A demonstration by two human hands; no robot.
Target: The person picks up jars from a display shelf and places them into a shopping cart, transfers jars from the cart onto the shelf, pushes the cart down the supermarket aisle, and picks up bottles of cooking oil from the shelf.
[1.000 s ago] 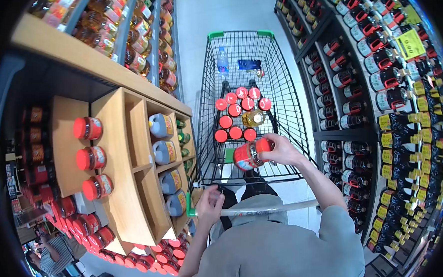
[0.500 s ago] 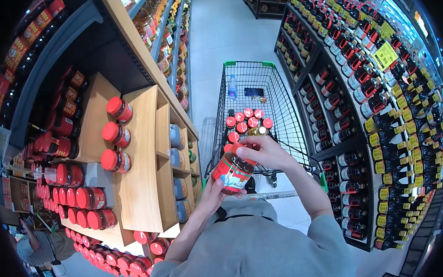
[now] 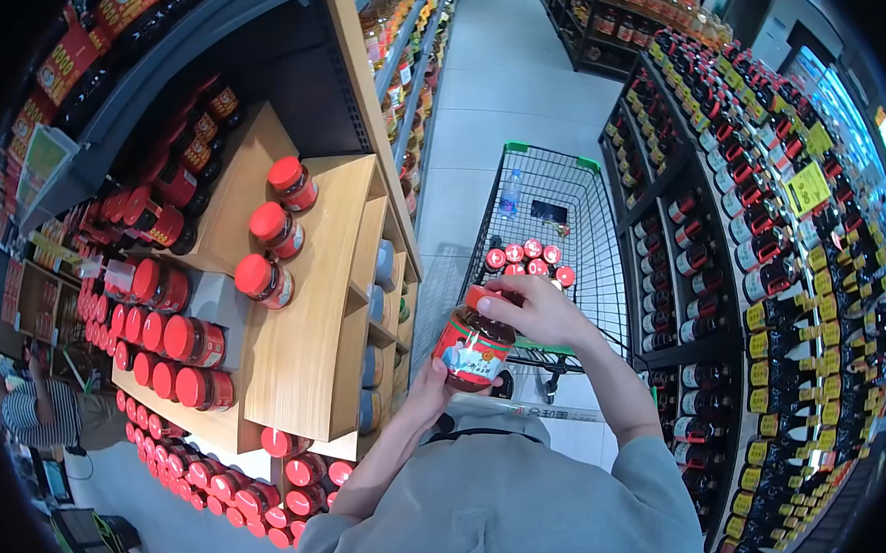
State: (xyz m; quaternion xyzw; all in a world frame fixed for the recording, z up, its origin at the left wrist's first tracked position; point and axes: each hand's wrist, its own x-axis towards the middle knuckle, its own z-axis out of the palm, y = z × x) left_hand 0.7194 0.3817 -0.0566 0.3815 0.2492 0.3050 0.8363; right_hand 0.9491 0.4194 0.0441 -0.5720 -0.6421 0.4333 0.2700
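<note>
A jar with a red lid and a red picture label (image 3: 473, 352) is held in front of my chest, tilted slightly. My left hand (image 3: 429, 394) is closed around its lower left side, with the thumb on the glass. My right hand (image 3: 539, 309) grips the red lid from above, its fingers bent over the rim. Just beyond my hands stands a wire shopping cart with green corners (image 3: 553, 156). Inside it are several red-lidded jars (image 3: 532, 249), a water bottle (image 3: 510, 194) and a dark flat object (image 3: 549, 213).
To my left, a wooden display shelf (image 3: 308, 370) carries three red-lidded jars (image 3: 277, 230), with several more stacked around it. Racks of dark bottles (image 3: 755, 243) line the right side. A person in a striped top (image 3: 40, 414) is at the far lower left.
My view has turned left, so the shelf and the cart appear farther right. The jar stays between my two hands, its label turned a little.
</note>
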